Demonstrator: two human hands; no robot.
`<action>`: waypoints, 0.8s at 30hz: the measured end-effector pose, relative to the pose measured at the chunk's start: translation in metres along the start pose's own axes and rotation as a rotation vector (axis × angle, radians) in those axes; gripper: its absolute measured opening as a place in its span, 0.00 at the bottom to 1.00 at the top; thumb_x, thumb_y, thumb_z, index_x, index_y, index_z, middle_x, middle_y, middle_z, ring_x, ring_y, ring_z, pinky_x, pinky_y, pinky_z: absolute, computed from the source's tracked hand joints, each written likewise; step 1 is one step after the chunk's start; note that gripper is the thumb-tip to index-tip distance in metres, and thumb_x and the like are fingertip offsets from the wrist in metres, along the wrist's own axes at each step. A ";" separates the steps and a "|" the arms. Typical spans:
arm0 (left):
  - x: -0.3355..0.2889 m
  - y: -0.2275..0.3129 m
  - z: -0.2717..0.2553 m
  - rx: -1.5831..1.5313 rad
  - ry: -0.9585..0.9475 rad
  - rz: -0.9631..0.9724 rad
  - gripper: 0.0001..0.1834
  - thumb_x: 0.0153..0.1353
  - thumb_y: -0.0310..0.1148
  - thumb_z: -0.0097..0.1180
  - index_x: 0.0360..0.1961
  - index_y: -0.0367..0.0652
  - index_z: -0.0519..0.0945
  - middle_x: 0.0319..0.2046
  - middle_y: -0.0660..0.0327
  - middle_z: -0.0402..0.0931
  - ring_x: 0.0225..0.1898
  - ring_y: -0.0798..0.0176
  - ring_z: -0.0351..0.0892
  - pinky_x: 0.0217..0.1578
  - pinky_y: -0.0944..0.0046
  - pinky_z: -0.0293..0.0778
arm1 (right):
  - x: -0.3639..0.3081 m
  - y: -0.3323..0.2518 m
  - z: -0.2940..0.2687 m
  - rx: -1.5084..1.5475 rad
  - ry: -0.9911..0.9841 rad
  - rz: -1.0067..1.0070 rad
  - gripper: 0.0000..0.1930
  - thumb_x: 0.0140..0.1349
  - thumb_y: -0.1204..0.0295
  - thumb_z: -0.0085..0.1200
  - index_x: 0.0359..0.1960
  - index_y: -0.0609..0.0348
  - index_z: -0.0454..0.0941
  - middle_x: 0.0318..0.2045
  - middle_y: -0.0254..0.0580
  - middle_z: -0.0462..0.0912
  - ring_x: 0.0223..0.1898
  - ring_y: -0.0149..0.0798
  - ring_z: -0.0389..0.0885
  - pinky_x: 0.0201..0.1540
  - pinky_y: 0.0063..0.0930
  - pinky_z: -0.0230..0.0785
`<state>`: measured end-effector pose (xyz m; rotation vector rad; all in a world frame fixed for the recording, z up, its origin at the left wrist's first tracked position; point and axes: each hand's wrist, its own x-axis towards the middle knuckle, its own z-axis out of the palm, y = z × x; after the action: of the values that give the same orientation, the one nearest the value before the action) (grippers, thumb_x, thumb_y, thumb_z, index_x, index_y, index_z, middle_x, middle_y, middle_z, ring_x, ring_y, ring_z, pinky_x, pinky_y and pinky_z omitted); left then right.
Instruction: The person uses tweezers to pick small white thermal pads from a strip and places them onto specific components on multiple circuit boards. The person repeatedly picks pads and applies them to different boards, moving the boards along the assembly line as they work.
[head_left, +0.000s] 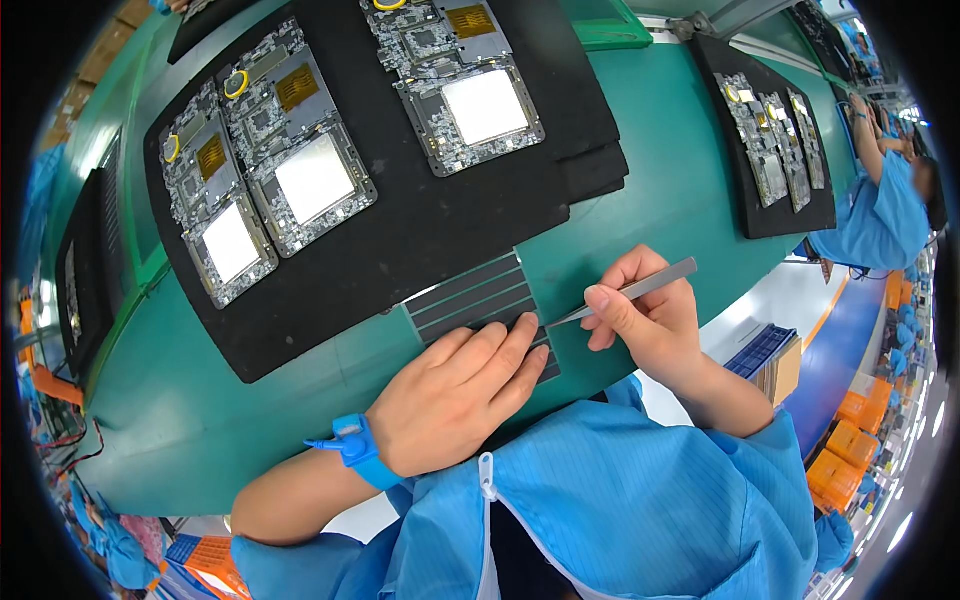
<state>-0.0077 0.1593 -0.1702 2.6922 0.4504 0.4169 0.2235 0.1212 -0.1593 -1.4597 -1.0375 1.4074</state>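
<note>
A sheet of dark strips on a pale backing (pixel 470 292) lies on the green tabletop, touching or close to the black foam mat's front edge. My left hand (pixel 450 390) rests flat across it with fingers stretched out, covering its lower part. A blue wrist strap (pixel 365 450) circles my left wrist. My right hand (pixel 648 318) pinches grey metal tweezers (pixel 655 281) between thumb and fingers. Their tips point left to the sheet's right edge, beside my left fingertips. Whether the tips grip a strip is too small to tell.
Several circuit boards, such as this right one (pixel 480 105), lie on the black foam mat (pixel 400 220) beyond my hands. Another mat (pixel 785 222) with narrow boards sits at the far right, near a co-worker in blue (pixel 880 225). Blue trays (pixel 755 350) stand below the table's right edge.
</note>
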 end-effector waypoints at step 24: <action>0.060 -0.049 -0.049 0.282 0.302 -0.256 0.28 0.45 0.29 0.63 0.50 0.30 0.74 0.51 0.46 0.69 0.49 0.46 0.71 0.48 0.54 0.70 | 0.147 -0.083 0.017 0.265 -0.074 -0.315 0.13 0.65 0.67 0.52 0.41 0.61 0.63 0.20 0.43 0.79 0.15 0.29 0.77 0.18 0.17 0.66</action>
<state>0.0177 0.2391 -0.1335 2.7906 0.9949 0.7352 0.2092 0.2874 -0.1259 -1.0118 -1.0314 1.3189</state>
